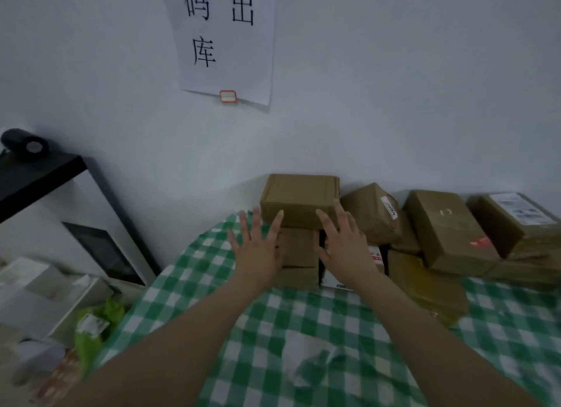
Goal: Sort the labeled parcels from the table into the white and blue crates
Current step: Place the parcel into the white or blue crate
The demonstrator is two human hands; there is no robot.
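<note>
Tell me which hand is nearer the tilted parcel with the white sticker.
Right. The right hand sits just left of the tilted parcel; the left hand is farther left.

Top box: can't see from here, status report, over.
Left grip and right grip open, fingers spread before top box. Box not held, atop stack. Labeled parcel close on its right.

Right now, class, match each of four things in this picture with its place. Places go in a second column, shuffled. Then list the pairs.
Things
1 paper sign
2 top cardboard box
3 green bag
4 box with white label

Places
a far right of the table
b on the wall
c left of the table, lower down
d stacked on a lower box

Pairs: 1-b, 2-d, 3-c, 4-a
</note>
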